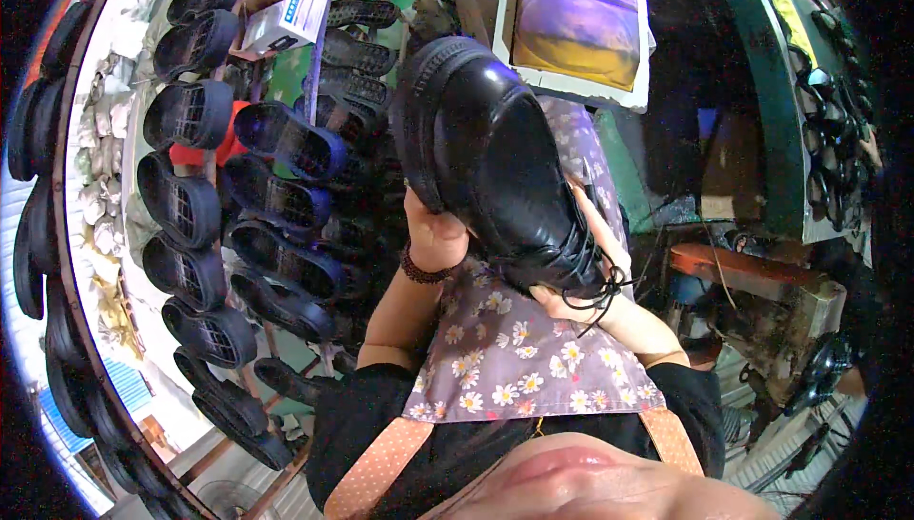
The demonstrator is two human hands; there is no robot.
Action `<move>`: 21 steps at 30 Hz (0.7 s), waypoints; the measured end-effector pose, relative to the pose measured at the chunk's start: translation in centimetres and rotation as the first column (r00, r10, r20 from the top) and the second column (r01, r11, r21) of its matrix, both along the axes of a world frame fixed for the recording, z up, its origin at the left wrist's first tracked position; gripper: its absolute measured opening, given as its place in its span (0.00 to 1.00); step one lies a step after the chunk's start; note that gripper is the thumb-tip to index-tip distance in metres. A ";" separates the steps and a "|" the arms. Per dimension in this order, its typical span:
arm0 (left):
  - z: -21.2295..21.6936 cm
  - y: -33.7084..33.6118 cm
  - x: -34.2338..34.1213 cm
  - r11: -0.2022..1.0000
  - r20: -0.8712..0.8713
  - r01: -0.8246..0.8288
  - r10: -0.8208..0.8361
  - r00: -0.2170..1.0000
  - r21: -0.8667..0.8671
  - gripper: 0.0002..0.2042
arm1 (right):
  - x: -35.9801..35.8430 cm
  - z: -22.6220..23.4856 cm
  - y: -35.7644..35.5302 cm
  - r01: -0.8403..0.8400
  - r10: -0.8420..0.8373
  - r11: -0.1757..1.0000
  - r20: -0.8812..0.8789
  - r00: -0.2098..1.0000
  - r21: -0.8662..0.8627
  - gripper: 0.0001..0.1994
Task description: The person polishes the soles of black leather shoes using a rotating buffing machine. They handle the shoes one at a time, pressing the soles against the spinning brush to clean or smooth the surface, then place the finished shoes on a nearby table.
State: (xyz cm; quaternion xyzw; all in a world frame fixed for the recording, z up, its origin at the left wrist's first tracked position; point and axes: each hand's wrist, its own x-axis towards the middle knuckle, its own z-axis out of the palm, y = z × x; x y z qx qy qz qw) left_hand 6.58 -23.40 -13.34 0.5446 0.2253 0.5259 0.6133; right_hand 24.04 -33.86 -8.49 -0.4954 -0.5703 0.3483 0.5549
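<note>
A black lace-up shoe (505, 153) with a thick, chunky sole is held up in front of my floral apron (519, 358). Its toe points up and away, and its laces (605, 291) hang at the near end. My left hand (433, 234) grips the shoe from the left, by the sole, its fingers mostly hidden behind it. At the lower right, my right hand (576, 301) is wrapped around the heel end, with the thumb by the laces. Above the shoe lies a purple and yellow pad (579, 20) on a white-edged board (624, 96).
On the left, racks hold several columns of black shoe soles (181, 201). A small white box (290, 20) rests among them. To the right is a machine with an orange-brown arm (728, 263). Further right, dark items hang beside a green post (771, 72).
</note>
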 end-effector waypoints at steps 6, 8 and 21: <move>-0.3 -0.5 -0.6 0.998 -0.061 -0.029 0.025 0.998 -0.056 0.44 | -0.1 -1.3 -0.4 0.078 -0.079 0.997 0.100 0.992 0.012 0.48; 0.4 -0.9 -0.3 0.995 0.019 -0.001 0.003 1.000 -0.101 0.44 | -0.7 -1.5 -0.5 0.134 -0.142 0.987 0.100 0.985 0.086 0.45; 4.6 0.1 0.6 0.930 0.056 0.151 -0.141 0.988 -0.336 0.37 | 6.3 -2.8 -2.2 -0.189 0.161 0.981 0.333 0.929 0.052 0.51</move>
